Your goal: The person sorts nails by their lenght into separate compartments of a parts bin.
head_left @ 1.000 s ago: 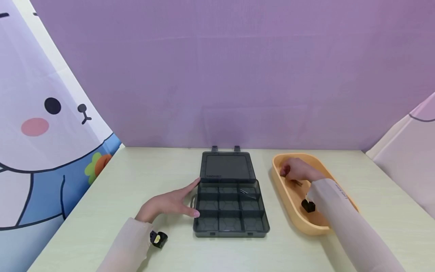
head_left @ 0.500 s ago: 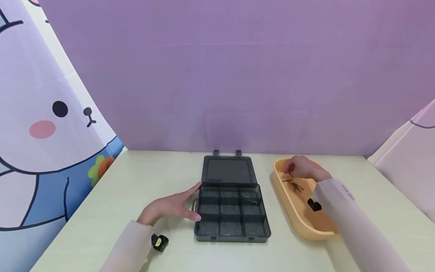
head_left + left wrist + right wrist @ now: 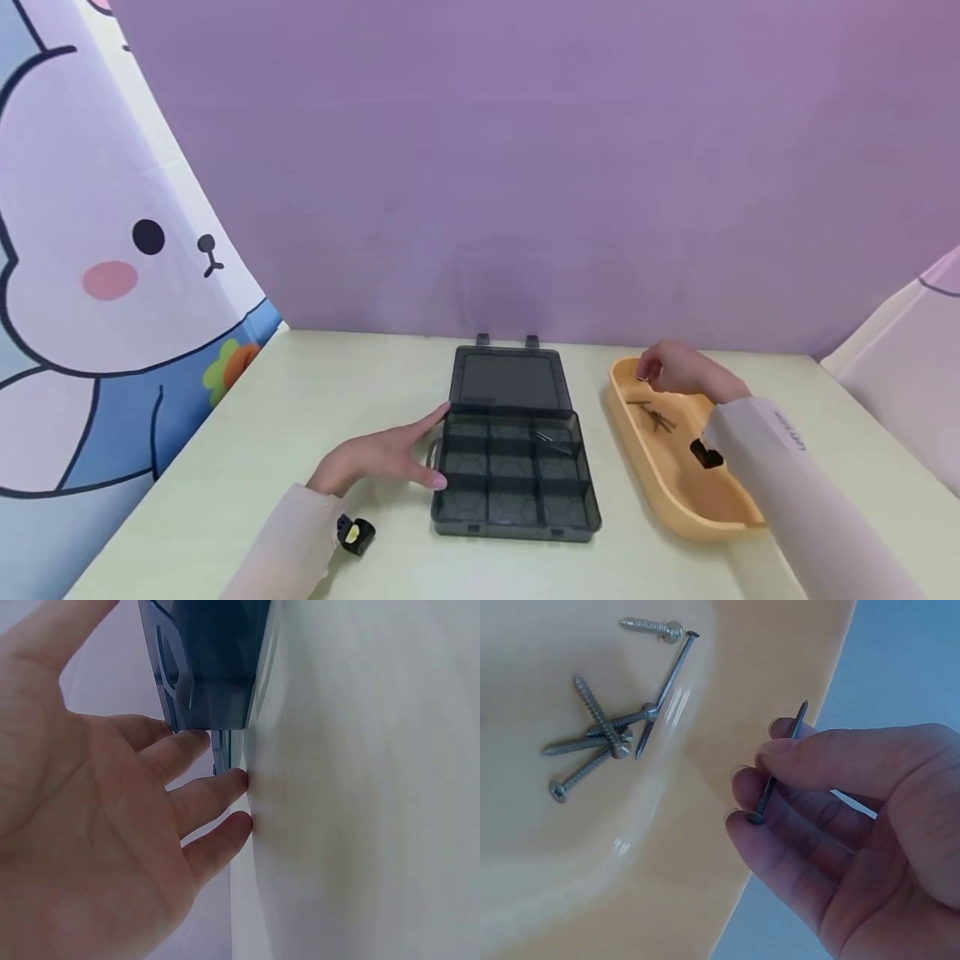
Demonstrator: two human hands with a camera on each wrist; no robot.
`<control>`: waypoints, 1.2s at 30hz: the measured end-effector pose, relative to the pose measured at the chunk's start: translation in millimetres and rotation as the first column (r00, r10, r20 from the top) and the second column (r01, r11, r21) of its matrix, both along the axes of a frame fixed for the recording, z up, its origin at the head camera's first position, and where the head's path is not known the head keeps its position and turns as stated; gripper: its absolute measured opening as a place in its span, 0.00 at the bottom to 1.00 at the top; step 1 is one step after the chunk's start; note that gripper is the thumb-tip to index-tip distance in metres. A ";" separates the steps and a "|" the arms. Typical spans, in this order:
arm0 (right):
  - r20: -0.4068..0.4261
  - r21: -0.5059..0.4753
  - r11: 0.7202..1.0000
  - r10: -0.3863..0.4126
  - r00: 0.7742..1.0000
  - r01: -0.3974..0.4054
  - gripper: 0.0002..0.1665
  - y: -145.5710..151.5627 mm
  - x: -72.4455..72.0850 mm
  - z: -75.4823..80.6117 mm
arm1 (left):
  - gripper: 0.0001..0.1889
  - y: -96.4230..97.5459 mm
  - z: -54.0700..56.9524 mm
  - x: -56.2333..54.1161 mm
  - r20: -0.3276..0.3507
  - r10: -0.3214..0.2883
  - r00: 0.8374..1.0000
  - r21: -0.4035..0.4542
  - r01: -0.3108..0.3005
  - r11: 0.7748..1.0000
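My right hand (image 3: pixel 681 368) is over the far end of the orange tray (image 3: pixel 651 475) and pinches a dark nail (image 3: pixel 764 798) between thumb and fingertips. The nail's flat head points down in the right wrist view. Below it in the tray lie several screws (image 3: pixel 592 712), crossed in a pile, with another nail (image 3: pixel 676 671) against them. My left hand (image 3: pixel 384 458) rests at the left side of a dark compartment box (image 3: pixel 517 532), fingers spread. In the left wrist view its fingertips touch the box's corner. A few thin nails (image 3: pixel 553 442) lie in the box's far right compartment.
The box's lid (image 3: pixel 512 379) lies folded back behind it on the pale table (image 3: pixel 405 567). A purple cloth (image 3: pixel 525 167) hangs along the table's far edge. A cartoon-printed cloth (image 3: pixel 97 333) hangs at the left.
My right hand has risen from the tray's floor and drawn slightly right, with a nail in its fingers, uncovering the screws. The left hand keeps its place at the box.
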State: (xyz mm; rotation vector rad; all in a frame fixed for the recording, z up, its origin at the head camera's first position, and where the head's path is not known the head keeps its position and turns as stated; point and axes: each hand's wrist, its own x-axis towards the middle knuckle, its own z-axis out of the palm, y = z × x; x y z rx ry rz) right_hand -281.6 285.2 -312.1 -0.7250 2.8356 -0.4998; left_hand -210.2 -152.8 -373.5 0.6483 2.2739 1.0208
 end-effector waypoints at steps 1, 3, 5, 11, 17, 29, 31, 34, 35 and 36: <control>0.003 -0.005 1.000 -0.001 1.000 0.001 0.12 0.1 1.0 -0.7 | 0.59 -0.1 -0.6 0.6 0.002 0.003 1.000 0.001 -0.003 1.000; 0.012 -0.013 1.000 0.002 1.000 -0.002 0.12 0.6 2.7 -1.9 | 0.59 -0.2 -1.3 1.9 0.016 0.009 1.000 0.008 -0.009 1.000; 0.012 -0.010 1.000 0.008 1.000 -0.008 0.12 1.1 3.0 -1.8 | 0.59 -0.1 -1.6 2.8 0.017 0.012 1.000 0.014 -0.012 1.000; -0.018 -0.009 1.000 0.029 0.999 -0.029 0.11 4.6 5.9 -0.7 | 0.58 2.5 -0.8 1.8 0.008 0.008 1.000 0.001 -0.008 1.000; -0.037 -0.020 0.999 0.029 0.999 -0.030 0.10 2.1 7.7 6.0 | 0.58 2.9 -0.7 0.8 0.004 0.019 1.000 -0.016 -0.019 1.000; -0.045 -0.023 0.999 0.026 0.999 -0.027 0.12 -12.7 16.9 17.9 | 0.59 1.2 2.4 -0.6 -0.012 0.014 1.000 -0.031 -0.014 0.999; -0.062 -0.017 0.999 0.031 0.998 -0.032 0.12 -14.8 18.8 19.3 | 0.59 0.9 2.8 -1.6 -0.015 0.002 1.000 -0.025 -0.002 1.000; -0.075 -0.009 0.999 0.041 0.996 -0.042 0.11 -17.6 21.9 20.6 | 0.60 0.5 2.1 -2.5 -0.009 -0.009 1.000 -0.017 0.009 1.000; -0.083 -0.005 0.999 0.045 0.996 -0.045 0.11 -18.5 23.0 20.8 | 0.60 0.5 1.7 -2.6 -0.003 -0.011 1.000 -0.012 0.010 1.000; -0.088 -0.002 0.999 0.048 0.995 -0.048 0.11 -19.2 24.3 21.1 | 0.60 0.7 1.3 -2.6 0.003 -0.010 1.000 -0.008 0.010 1.000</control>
